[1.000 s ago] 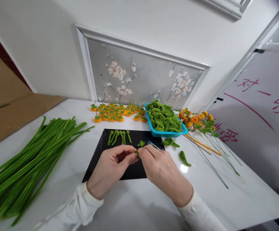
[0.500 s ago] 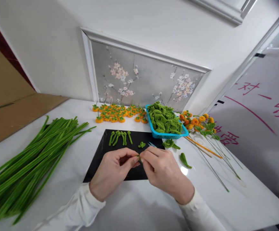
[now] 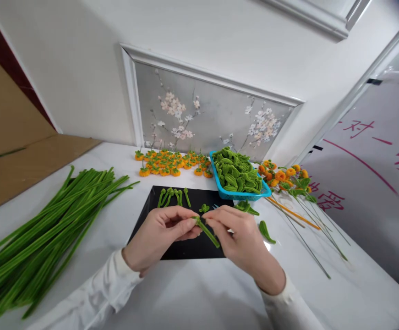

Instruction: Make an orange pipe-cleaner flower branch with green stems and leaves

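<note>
My left hand (image 3: 158,236) pinches one end of a short green pipe-cleaner piece (image 3: 206,232) between thumb and fingertips, and my right hand (image 3: 238,236) grips it just beside, so the piece slants down over the black mat (image 3: 185,250). If my pinch loosens, I judge the fuzzy wire could spring open and lose its fold, or drop among the bent pieces (image 3: 172,197) lying on the mat. Beyond, the blue basket (image 3: 220,185) is heaped with finished green leaves (image 3: 237,172), with a few loose just beside it.
</note>
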Tool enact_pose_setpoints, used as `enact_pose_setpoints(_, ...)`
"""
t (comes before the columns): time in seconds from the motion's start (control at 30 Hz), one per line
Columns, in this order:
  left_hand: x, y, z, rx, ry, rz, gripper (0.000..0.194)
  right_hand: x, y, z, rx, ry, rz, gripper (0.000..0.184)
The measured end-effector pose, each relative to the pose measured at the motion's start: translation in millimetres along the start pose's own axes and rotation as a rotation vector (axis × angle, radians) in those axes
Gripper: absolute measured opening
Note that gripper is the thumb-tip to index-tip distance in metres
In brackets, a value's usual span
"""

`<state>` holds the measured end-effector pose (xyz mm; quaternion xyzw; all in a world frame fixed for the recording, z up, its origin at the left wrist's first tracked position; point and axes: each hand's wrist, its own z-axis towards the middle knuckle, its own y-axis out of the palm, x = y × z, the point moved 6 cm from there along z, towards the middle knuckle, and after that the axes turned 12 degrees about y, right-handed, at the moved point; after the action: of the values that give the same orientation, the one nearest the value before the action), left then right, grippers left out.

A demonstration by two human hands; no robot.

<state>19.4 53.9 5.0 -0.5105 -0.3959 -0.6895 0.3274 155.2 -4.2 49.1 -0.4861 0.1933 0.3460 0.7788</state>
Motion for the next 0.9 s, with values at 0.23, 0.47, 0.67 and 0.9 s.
enact_pose_setpoints(0.23,7.2,6.8,-1.5,-0.065,0.033,-0.017,0.011,17.3,7.9,2.0,-0.199,0.392,0.540,0.012)
enact_pose_setpoints(0.47,10.4,10.2,-3.3,-0.068,0.020,0.027,0.009,13.1,12.7,3.0,-0.237,0.413,0.611,0.011)
enact_pose_setpoints(0.67,12.5,11.3,-3.8,-0.068,0.025,0.050,0.010,13.7,13.0,3.0,-0.253,0.418,0.607,0.016)
enact_pose_setpoints(0.9,21.2,12.8,-3.7,-0.051,0.080,0.172,0.010,16.4,14.1,1.3,-0.282,0.420,0.591,0.012)
